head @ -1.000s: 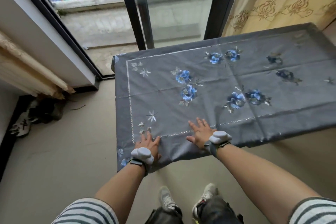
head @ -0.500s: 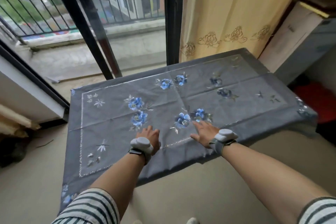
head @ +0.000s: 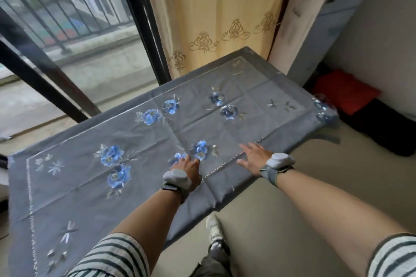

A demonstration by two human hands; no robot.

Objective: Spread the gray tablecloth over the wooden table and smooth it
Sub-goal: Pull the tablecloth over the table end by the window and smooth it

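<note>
The gray tablecloth [head: 144, 141], embroidered with blue flowers and a silver border line, lies spread over the table and hides the wooden top completely. Its edges hang down over the near and right sides. My left hand [head: 186, 167] rests flat on the cloth near the middle of the near edge, fingers touching a blue flower. My right hand [head: 253, 158] presses flat on the cloth a little to the right, on the silver border line, fingers straight. Fold creases cross the cloth's centre.
A yellow patterned curtain [head: 213, 11] hangs behind the table, beside a black-framed glass balcony door [head: 74, 36]. A white cabinet [head: 315, 24] stands at the back right, with red fabric [head: 344, 91] on the floor. My shoe [head: 213, 228] stands by the near table edge.
Both hands have slid to the right along the near edge of the cloth, staying flat on it. My view has swung right, bringing the curtain and cabinet into sight.
</note>
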